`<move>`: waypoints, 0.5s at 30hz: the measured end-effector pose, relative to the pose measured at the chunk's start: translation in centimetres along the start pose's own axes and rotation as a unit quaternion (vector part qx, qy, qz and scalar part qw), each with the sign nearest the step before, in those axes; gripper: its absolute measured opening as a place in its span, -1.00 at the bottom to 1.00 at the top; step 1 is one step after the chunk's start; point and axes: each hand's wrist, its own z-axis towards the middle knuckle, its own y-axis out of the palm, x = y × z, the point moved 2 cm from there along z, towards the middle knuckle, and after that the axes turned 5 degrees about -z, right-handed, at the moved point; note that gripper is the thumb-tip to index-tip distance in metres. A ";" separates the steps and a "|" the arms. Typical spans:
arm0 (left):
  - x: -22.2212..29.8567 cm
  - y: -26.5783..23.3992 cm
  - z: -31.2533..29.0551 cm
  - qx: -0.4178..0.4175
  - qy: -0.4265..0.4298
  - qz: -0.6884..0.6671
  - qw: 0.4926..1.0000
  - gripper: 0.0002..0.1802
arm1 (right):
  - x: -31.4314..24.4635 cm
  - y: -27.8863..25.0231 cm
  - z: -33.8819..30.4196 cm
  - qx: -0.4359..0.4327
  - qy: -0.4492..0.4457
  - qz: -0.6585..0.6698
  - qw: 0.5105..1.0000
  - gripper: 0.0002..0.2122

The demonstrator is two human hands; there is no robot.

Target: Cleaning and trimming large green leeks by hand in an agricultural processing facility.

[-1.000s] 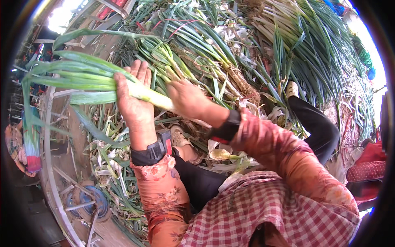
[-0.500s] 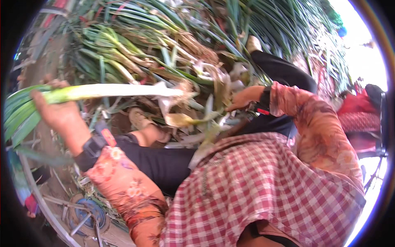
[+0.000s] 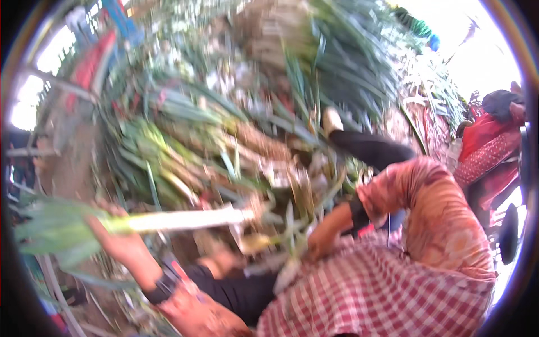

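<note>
A long leek (image 3: 185, 220) with a white stalk and fanned green leaves lies across the left side of the view. My left hand (image 3: 120, 238) is closed around it where the leaves begin, and its root end points right. A yellowed strip of leaf (image 3: 258, 243) hangs near the roots. My right hand (image 3: 327, 233) is curled beside the checked apron (image 3: 365, 286), close to loose pale leaves (image 3: 289, 269). Its fingers look closed, but blur hides what they hold, if anything.
A heap of leeks (image 3: 168, 151) with stripped leaves spreads in front of me. A larger green bundle (image 3: 353, 56) lies behind it. My outstretched leg (image 3: 370, 149) reaches among them. At the right is a person in red (image 3: 491, 146). Metal bars (image 3: 62, 84) stand at the far left.
The view has tilted up, so the heap and both hands sit lower in it. The leek stays in my left hand. My right hand is now nearer my lap.
</note>
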 end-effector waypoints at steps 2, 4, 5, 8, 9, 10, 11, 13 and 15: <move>-0.2 -1.7 0.1 -0.009 -0.035 -0.037 0.999 -0.51 | -1.7 0.7 -1.0 0.018 -0.033 -0.072 0.997 -0.59; 0.8 -1.5 -0.4 -0.032 -0.024 -0.024 0.999 -0.58 | -1.8 0.7 0.1 0.027 -0.067 -0.125 0.990 -0.60; 0.0 -0.7 -0.8 -0.043 -0.037 -0.024 0.998 -0.61 | -1.3 0.8 -0.2 0.134 -0.069 -0.144 0.978 -0.65; -1.3 -0.1 -0.9 -0.044 -0.042 -0.031 0.998 -0.62 | -1.1 -1.5 -0.8 0.312 -0.052 -0.131 0.940 -0.74; -1.4 -0.5 -0.8 -0.037 -0.042 -0.025 0.998 -0.62 | -0.8 -2.9 -1.1 0.398 -0.089 -0.130 0.904 -0.80; -1.7 -0.5 -0.8 -0.032 -0.047 -0.032 0.998 -0.63 | -0.5 -4.0 -2.1 0.485 -0.110 -0.134 0.857 -0.85; -1.9 -0.7 -0.6 -0.027 -0.047 -0.031 0.998 -0.63 | -0.9 -6.1 -3.0 0.506 -0.052 -0.383 0.771 -0.90; -1.9 -1.4 -0.4 -0.022 -0.047 -0.028 0.998 -0.64 | -1.2 -11.4 -7.4 0.643 -0.026 -0.275 0.714 -0.91; -2.4 -1.6 -0.6 -0.018 -0.053 -0.033 0.998 -0.64 | -2.0 -14.4 -10.6 0.659 0.036 -0.262 0.704 -0.88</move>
